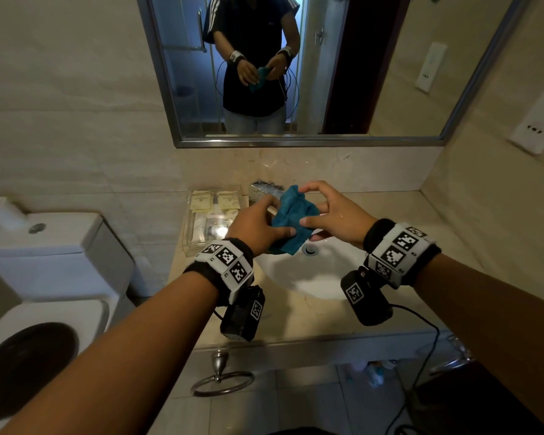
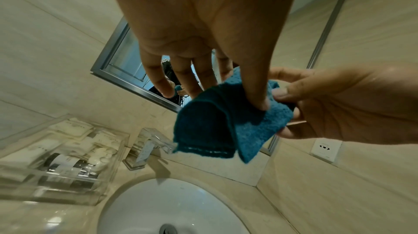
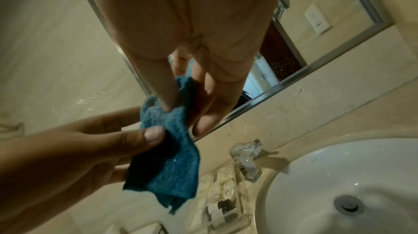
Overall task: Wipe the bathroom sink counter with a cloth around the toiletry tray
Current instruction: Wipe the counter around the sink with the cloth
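Beige counter (image 1: 296, 315), both hands pinching cloth (image 1: 292, 221)

Counts around the sink (image 1: 314, 277)

One blue cloth (image 1: 292, 218) above it, two hands; one clear toiletry tray (image 1: 201, 246) left of it; one faucet (image 2: 149, 146) behind it; one mirror (image 1: 296, 141) above; one toilet (image 1: 44, 277) further left.

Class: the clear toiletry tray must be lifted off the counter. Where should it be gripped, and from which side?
Judging from the views, grip the toiletry tray by its two long acrylic walls, coming from above. It lies flat on the counter, open-topped, full of sachets and bottles, so the walls are the only free surfaces. Its right wall faces the faucet, so approach the front end.
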Available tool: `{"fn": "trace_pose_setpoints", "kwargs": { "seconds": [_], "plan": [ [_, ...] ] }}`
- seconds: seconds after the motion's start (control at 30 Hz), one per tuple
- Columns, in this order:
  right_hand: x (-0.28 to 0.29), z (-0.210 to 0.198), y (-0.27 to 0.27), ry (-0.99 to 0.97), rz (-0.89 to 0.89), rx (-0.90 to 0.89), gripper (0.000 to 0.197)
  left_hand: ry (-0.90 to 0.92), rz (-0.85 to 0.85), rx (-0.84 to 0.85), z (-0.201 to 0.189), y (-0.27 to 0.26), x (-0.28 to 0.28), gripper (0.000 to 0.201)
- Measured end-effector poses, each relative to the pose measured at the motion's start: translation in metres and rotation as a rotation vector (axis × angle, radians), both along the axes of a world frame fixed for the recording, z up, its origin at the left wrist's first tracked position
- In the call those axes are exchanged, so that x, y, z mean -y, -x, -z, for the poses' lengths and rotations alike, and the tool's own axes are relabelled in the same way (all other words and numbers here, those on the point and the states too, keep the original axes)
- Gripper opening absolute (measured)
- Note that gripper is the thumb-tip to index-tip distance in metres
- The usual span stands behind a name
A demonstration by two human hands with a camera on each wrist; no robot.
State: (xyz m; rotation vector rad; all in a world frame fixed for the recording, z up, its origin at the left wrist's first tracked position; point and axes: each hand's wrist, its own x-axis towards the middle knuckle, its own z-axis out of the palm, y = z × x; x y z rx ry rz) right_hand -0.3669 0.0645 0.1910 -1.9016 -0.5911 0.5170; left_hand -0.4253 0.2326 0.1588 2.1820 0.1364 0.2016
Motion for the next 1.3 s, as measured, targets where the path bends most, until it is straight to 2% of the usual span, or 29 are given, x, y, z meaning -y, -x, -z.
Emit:
{"fn": "trace_pose_setpoints", "kwargs": {
  "seconds": [0.07,0.2,0.33,0.47,0.57,0.67,0.77,0.83,0.9,0.93,1.03,1.1,1.17,1.3],
  "plan": [
    [-0.004,0.002,-0.001,-0.045,0.019,0.036,0.046,0.057,0.035,-0.018,0.0,0.0,0.001,0.041],
    [-0.007,0.006,-0.003,-0.121,-0.023,0.03,0.049,0.151,0.078,-0.049,-0.001,-0.001,0.001,0.027],
    [-0.005,0.008,-0.005,-0.043,-0.076,0.112,0.051,0.072,0.044,-0.019,-0.004,-0.001,-0.007,0.014],
    [0.0,0.011,-0.009,0.119,-0.057,0.271,0.053,0.116,-0.014,-0.024,-0.003,-0.001,-0.017,0.01],
    [-0.007,0.015,0.0,0.201,-0.091,0.307,0.045,0.258,-0.034,-0.036,0.001,-0.001,-0.018,0.014],
    [-0.02,0.027,0.005,0.224,-0.099,0.344,0.04,0.271,-0.054,-0.049,0.008,0.002,-0.019,0.017],
    [-0.032,0.041,0.009,0.245,-0.09,0.343,0.006,0.227,-0.083,-0.074,0.023,0.009,-0.027,0.014],
    [-0.039,0.052,0.01,0.355,-0.109,0.442,0.019,0.111,-0.153,-0.041,0.035,0.017,-0.036,0.01],
    [-0.047,0.063,0.009,0.379,-0.058,0.38,0.024,0.034,-0.204,0.004,0.044,0.026,-0.041,0.015],
    [-0.05,0.068,0.01,0.356,-0.032,0.283,0.028,0.051,-0.184,-0.004,0.047,0.03,-0.041,0.017],
    [-0.062,0.082,0.014,0.201,-0.008,0.001,0.028,0.149,-0.019,-0.134,0.056,0.041,-0.034,0.038],
    [-0.069,0.087,0.018,0.162,0.014,-0.103,0.027,0.174,-0.019,-0.195,0.064,0.045,-0.034,0.046],
    [-0.074,0.097,0.02,0.18,0.025,-0.151,0.031,0.146,-0.08,-0.214,0.075,0.045,-0.038,0.039],
    [-0.07,0.134,0.016,0.257,0.02,-0.11,0.027,0.056,-0.121,-0.3,0.105,0.043,-0.05,0.025]
  ]
}}
